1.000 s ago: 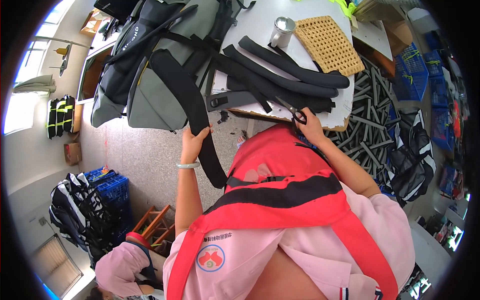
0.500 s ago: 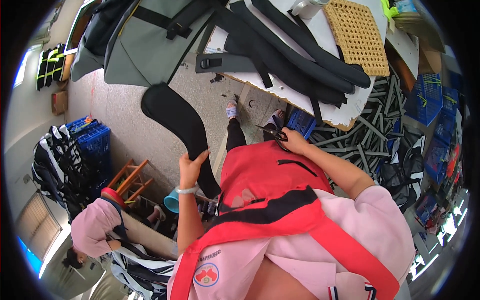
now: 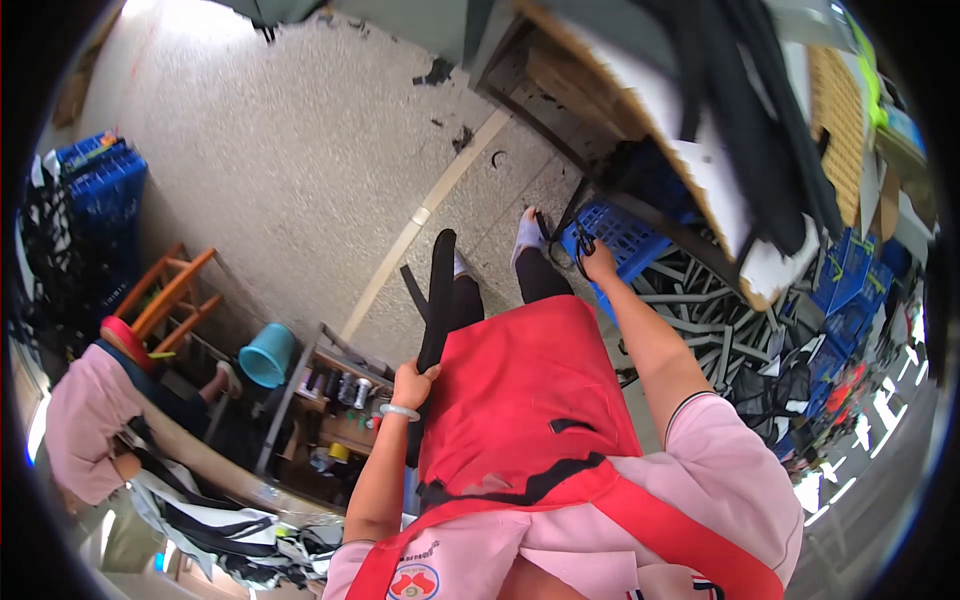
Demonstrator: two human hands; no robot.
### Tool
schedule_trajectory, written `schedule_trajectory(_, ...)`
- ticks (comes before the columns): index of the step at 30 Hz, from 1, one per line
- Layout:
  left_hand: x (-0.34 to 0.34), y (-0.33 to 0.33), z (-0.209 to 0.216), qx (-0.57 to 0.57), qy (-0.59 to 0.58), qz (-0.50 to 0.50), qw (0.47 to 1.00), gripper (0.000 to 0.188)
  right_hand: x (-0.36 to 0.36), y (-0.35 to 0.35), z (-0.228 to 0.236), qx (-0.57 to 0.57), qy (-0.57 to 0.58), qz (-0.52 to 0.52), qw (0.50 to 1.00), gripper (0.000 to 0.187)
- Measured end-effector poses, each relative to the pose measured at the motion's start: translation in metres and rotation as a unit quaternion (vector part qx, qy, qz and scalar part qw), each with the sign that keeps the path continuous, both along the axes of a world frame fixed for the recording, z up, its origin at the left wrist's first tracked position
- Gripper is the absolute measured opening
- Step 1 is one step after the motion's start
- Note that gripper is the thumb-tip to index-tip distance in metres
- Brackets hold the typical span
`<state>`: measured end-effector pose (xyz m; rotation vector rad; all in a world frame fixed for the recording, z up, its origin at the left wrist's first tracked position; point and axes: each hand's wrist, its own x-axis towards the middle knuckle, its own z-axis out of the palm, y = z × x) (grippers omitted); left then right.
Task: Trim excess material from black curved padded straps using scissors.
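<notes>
One long, dark padded strap (image 3: 438, 300) is in the person's left hand (image 3: 413, 384), fingers closed around it and thumb laid along its near side. Black, matt and soft-looking, it runs forward from that hand to a rounded tip, with its other end dropping back beside the apron (image 3: 530, 375). A narrow, flat black strip (image 3: 413, 290) slants off to the left, beyond the same hand, appearing to meet the strap partway. From where I stand, the left forearm angles forward with the elbow bent, a smooth pale bracelet (image 3: 400, 412) at the wrist.

Out to the other side, the right arm reaches forward, nearly straight. Its hand (image 3: 600, 264) is clamped on the black looped handles of a pair of scissors (image 3: 583, 243); I can't tell whether the blades are apart or together.

Just beyond the right hand is a blue plastic crate (image 3: 625, 232) with latticed walls, and to that hand's right spreads a tangle of slim, straight grey strips (image 3: 705, 315). Farther up on that side, the white table (image 3: 705, 170) has a rough, chipped edge. Well left of the left hand sits a tapered turquoise bucket (image 3: 267, 355) on the speckled floor (image 3: 290, 160).
</notes>
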<state>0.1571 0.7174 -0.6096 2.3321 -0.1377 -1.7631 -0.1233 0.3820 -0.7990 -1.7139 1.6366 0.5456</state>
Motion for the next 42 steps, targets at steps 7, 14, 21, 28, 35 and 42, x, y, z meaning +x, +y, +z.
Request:
schedule_trajectory(7, -0.027, 0.028, -0.036, 0.014, 0.104, 0.177, 0.979, 0.033, -0.022, -0.003, -0.168, -0.013, 0.041, -0.028, 0.999, 0.034)
schedule_trajectory(14, -0.033, 0.054, -0.038, 0.033, 0.173, 0.383, 0.907, 0.029, -0.023, 0.065, -0.274, 0.029, 0.010, 0.072, 0.997, 0.038)
schedule_trajectory(21, -0.027, 0.058, -0.049, 0.028, 0.178, 0.346, 0.921, 0.032, 0.028, 0.101, -0.302, 0.079, 0.041, 0.149, 0.985, 0.037)
schedule_trajectory(28, -0.034, 0.059, -0.051, -0.022, 0.180, 0.340, 0.923, 0.030, 0.073, 0.089, -0.168, 0.081, -0.087, 0.033, 0.992, 0.026)
schedule_trajectory(35, -0.008, 0.072, -0.027, -0.028, 0.116, 0.278, 0.953, 0.034, 0.112, 0.067, 0.077, 0.022, -0.312, -0.037, 0.949, 0.025)
schedule_trajectory(42, 0.050, -0.037, 0.137, -0.375, 0.152, 0.166, 0.899, 0.065, 0.170, 0.072, 0.304, 0.216, -0.421, -0.142, 0.869, 0.031)
